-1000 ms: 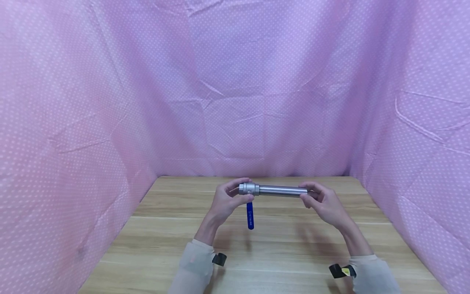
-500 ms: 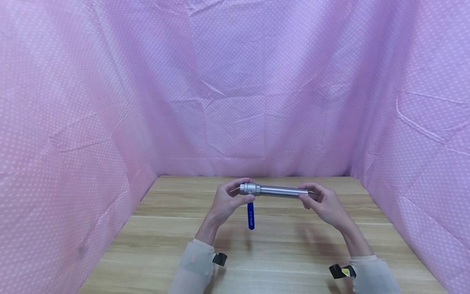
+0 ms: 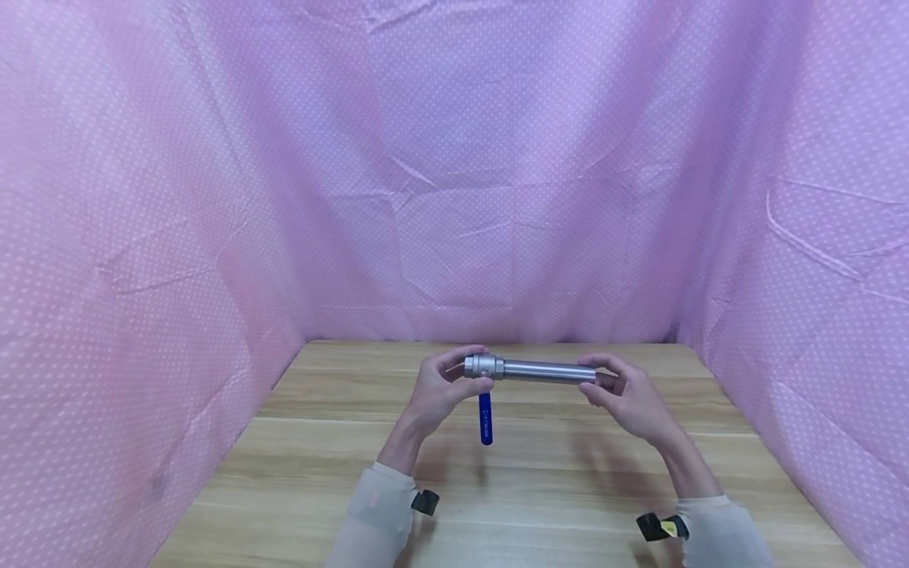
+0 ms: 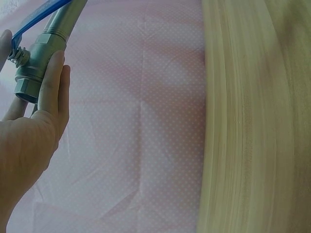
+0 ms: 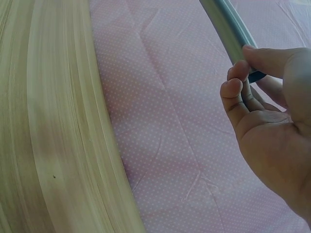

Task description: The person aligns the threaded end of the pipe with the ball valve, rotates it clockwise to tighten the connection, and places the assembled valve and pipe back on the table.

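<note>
A metal ball valve [image 3: 486, 365] with a blue lever handle [image 3: 486, 420] is joined to a shiny steel pipe [image 3: 547, 371], both held level above the table. My left hand [image 3: 439, 392] grips the valve body, thumb on the near side and fingers round the far side. The lever hangs toward me, below the thumb. At the pipe's other end, my right hand [image 3: 632, 397] pinches the tip between thumb and fingers. In the left wrist view the valve's open hexagonal end [image 4: 27, 91] shows near the palm. The pipe's end [image 5: 256, 76] lies between the right fingertips in the right wrist view.
Beneath both hands lies a wood-grain table [image 3: 525, 505]. Pink dotted cloth [image 3: 454, 197] hangs behind it and along both sides. Each forearm wears a pale sleeve and a black wrist mount [image 3: 426, 502].
The valve and pipe have shifted very slightly to the right. The right fingers have changed their hold a little on the pipe's end; the left hand stays nearly still.
</note>
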Demonstrator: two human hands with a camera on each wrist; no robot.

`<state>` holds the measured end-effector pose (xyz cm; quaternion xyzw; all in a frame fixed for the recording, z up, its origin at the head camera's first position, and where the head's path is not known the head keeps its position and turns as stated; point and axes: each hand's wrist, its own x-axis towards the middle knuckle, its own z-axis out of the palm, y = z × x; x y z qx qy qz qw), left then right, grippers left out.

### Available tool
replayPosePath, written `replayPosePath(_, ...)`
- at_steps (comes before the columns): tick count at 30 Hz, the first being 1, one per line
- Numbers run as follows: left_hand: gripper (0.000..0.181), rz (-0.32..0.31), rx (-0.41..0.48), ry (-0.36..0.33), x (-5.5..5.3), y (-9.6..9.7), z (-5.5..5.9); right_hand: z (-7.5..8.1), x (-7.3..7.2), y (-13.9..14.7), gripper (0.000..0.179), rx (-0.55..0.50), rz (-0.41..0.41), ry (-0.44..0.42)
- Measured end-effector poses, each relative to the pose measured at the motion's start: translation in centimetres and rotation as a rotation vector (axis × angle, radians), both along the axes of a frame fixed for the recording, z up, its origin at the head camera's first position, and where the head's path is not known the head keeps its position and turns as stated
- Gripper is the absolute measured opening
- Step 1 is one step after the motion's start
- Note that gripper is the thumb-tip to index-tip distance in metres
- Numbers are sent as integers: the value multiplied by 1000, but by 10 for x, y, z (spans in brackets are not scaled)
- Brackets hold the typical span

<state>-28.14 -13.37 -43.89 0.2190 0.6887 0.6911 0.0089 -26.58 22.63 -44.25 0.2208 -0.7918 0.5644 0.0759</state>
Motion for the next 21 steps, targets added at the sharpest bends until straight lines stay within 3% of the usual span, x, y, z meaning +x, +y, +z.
replayPosePath(21, 57, 1, 7, -11, 2, 2, 0, -2, -1, 0, 26, 39, -29, 45)
